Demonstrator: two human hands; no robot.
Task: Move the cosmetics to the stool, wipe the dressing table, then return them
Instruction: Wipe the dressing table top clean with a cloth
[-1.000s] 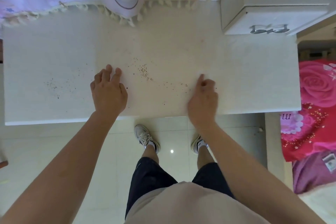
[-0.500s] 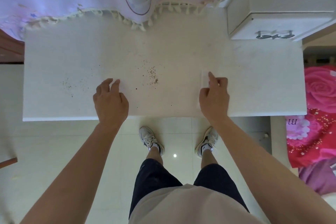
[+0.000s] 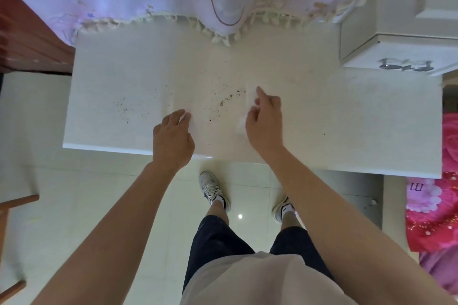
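The white dressing table top (image 3: pixel 347 126) carries scattered dark crumbs (image 3: pixel 223 101) near its middle. My left hand (image 3: pixel 173 138) lies near the front edge, fingers curled, pinching a bit of white tissue (image 3: pixel 184 117) against the surface. My right hand (image 3: pixel 265 121) is to the right of the crumbs. Its index finger points forward onto a white tissue (image 3: pixel 250 95) while the other fingers curl round the tissue's lower part. I cannot tell whether this is one sheet or two. No cosmetics are in view.
A fringed pink and lilac cloth (image 3: pixel 223 2) hangs over the table's back edge. A white drawer unit (image 3: pixel 396 54) stands at the back right. Brown wooden furniture (image 3: pixel 27 39) is at the far left, a wooden corner (image 3: pixel 14 202) at lower left, a rose-printed bedspread (image 3: pixel 441 205) on the right.
My right hand has moved forward and left toward the crumbs with the tissue. White tissue now shows at my left fingertips, which have curled. The camera has shifted.
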